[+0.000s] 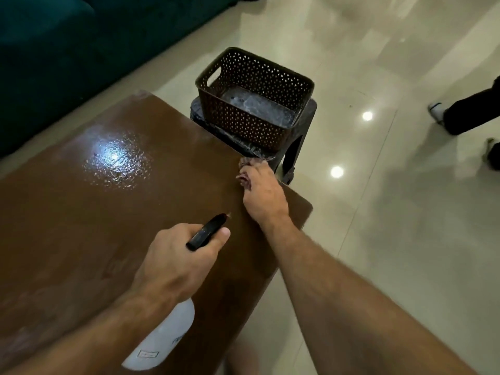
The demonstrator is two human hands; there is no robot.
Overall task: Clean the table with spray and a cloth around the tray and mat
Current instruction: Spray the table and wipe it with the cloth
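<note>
Wiping at centre frame, right hand [261,194] grips cloth [244,173] on half-wet table [81,212]; left hand [176,262] holds spray bottle [162,339].

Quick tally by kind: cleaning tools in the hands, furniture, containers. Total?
Cleaning tools: 2, spray bottle in left hand, cloth in right hand
Furniture: 2, table, stool
Containers: 1, basket
Total: 5
</note>
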